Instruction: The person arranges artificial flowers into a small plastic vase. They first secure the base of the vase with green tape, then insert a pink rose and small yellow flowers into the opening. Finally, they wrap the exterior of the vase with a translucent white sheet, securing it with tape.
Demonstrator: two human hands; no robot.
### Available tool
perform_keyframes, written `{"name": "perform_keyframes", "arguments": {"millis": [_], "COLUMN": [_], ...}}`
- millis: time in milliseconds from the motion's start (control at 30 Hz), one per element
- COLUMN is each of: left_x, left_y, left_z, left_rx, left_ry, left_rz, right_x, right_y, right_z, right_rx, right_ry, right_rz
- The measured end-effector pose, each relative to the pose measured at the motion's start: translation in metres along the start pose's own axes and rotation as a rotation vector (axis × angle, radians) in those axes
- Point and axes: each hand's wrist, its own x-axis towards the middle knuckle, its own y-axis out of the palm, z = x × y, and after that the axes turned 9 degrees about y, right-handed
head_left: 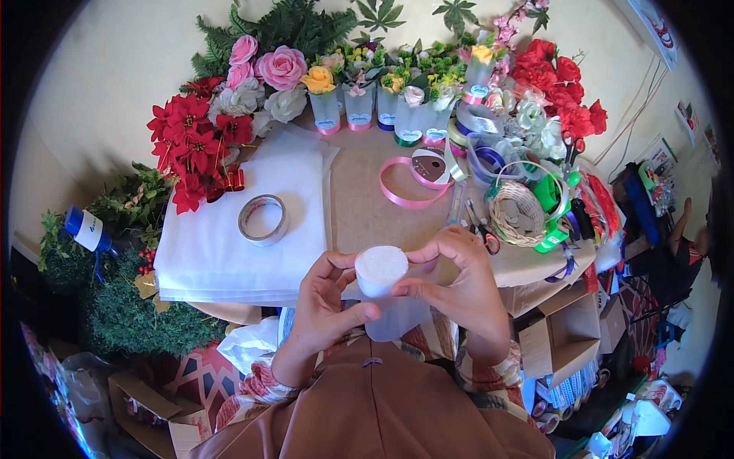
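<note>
In front of my chest is a short white cylinder (pixel 381 268) with a flat, rough top that looks like foam. Below it shows a translucent plastic sleeve (pixel 398 317); how far one sits inside the other I cannot tell. My left hand (pixel 327 294) grips the cylinder's left side, with its index finger at the upper edge and the thumb lower down. On the other side, my right hand (pixel 459 279) pinches it between thumb and index finger. Beyond my hands, a roll of tape (pixel 264 220) lies on translucent plastic sheets (pixel 199 252), and a pink ribbon (pixel 397 200) lies in a loop.
Along the table's back stand several translucent cups of artificial flowers (pixel 359 107). Red poinsettias (pixel 187 141) are at the left. At the right are a wicker basket (pixel 514 214), scissors (pixel 482 229) and ribbon rolls. An open cardboard box (pixel 566 336) is below the table.
</note>
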Motion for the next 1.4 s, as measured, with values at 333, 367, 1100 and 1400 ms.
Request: {"name": "perform_keyframes", "arguments": {"millis": [333, 367, 1100, 1400], "left_x": [0.004, 0.004, 0.05, 0.048], "left_y": [-0.004, -0.004, -0.007, -0.014], "left_z": [0.006, 0.006, 0.005, 0.01], "left_rx": [-0.347, -0.336, -0.415, -0.31], "left_ry": [-0.198, -0.2, -0.331, -0.311], "left_rz": [-0.099, -0.099, -0.172, -0.102], "right_x": [0.0, 0.0, 0.051, 0.043], "right_y": [0.009, 0.009, 0.016, 0.028], "right_z": [0.0, -0.001, -0.002, -0.001], "right_rx": [0.214, 0.242, 0.318, 0.2], "right_ry": [0.189, 0.196, 0.217, 0.085], "right_rz": [0.041, 0.048, 0.029, -0.059]}}
